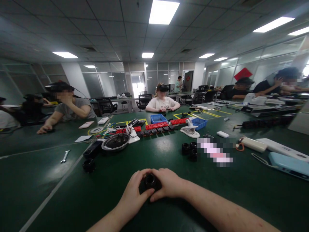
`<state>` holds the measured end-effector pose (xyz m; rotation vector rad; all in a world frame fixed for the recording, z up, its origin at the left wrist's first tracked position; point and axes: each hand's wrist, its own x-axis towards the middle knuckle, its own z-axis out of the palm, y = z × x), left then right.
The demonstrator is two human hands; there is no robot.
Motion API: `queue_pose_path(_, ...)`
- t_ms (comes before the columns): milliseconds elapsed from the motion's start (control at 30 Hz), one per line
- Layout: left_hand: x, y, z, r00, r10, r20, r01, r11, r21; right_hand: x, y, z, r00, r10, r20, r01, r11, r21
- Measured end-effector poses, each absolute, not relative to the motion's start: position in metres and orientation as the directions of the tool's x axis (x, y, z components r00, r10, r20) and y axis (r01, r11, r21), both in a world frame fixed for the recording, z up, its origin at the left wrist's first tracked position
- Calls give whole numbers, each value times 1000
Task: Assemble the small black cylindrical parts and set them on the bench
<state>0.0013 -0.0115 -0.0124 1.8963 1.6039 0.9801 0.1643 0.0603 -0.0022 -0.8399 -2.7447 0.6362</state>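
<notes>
A black round part [150, 180] with a hole in its top stands on the green table in front of me. My left hand [135, 188] curves round its left side, thumb at the front. From the right, my right hand [167, 183] wraps round the same part; the fingertips of both hands meet behind it and the thumbs come close together in front. Beyond my right hand stands a small group of similar black round parts [193, 155]. Another black round part [89, 165] sits to the left, nearer the table's seam.
A wrench [65, 156] lies at left. Further off are a metal bowl [116, 141], red strips [156, 125], blue trays [158, 118] and a white stand [190, 129]. A light-blue box [289, 163] lies at right. Several people sit around the tables.
</notes>
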Motion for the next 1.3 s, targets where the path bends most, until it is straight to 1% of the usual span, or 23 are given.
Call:
queue_pose_path(67,0,-12,-13,86,969,230,649,-230,725,171,68,-1,-875,485,-14,397,699,-595)
queue_pose_path(133,0,-13,-12,116,962,247,655,-261,709,175,74,-1,-895,439,-82,366,616,-698)
queue_pose_path(167,0,-14,-11,127,958,256,653,-275,705,176,76,-1,-891,443,-99,369,581,-725)
queue_pose_path(233,0,-15,-10,136,956,262,646,-286,708,176,76,-2,-870,482,-105,393,548,-738)
queue_pose_path(300,1,-15,-11,130,958,255,644,-277,713,173,72,-4,-843,530,-93,432,563,-705)
queue_pose_path(333,2,-14,-11,120,961,251,646,-267,715,171,69,-5,-827,557,-78,459,589,-665)
queue_pose_path(433,2,-13,-14,67,967,246,658,-229,717,164,60,-8,-767,641,14,563,684,-463)
queue_pose_path(500,2,-12,-15,50,970,240,662,-212,719,160,54,-8,-739,670,70,611,710,-349)
queue_pose_path(567,1,-10,-15,55,971,233,663,-209,719,159,51,-7,-737,670,93,615,721,-318)
queue_pose_path(667,0,-10,-14,87,970,229,654,-229,721,163,55,-2,-782,618,76,549,742,-385)
queue_pose_path(733,-1,-10,-14,104,963,247,643,-255,722,168,62,0,-833,552,26,474,738,-481)
queue_pose_path(800,-2,-10,-14,111,957,267,634,-275,722,172,69,0,-867,498,-31,419,693,-587)
queue_pose_path(867,-1,-11,-13,112,955,274,631,-281,723,174,74,-2,-871,487,-66,405,637,-655)
queue_pose_path(933,0,-12,-13,109,957,269,632,-275,724,173,75,-5,-854,516,-72,423,606,-674)
queue_pose_path(1000,1,-13,-12,93,962,257,640,-255,725,169,72,-7,-823,565,-60,468,613,-637)
queue_pose_path(1033,2,-13,-11,80,965,249,647,-240,724,167,69,-8,-801,598,-41,502,632,-591)
queue_pose_path(1133,3,-13,-11,29,970,242,666,-200,719,159,56,-10,-735,676,53,609,693,-386)
queue_pose_path(1200,3,-13,-12,10,968,252,669,-194,717,155,49,-9,-716,693,88,648,706,-286)
queue_pose_path(1233,2,-13,-12,13,966,258,667,-201,718,155,46,-8,-710,698,90,657,703,-271)
queue_pose_path(1300,1,-12,-14,47,963,264,653,-230,722,157,45,-4,-716,694,80,644,700,-309)
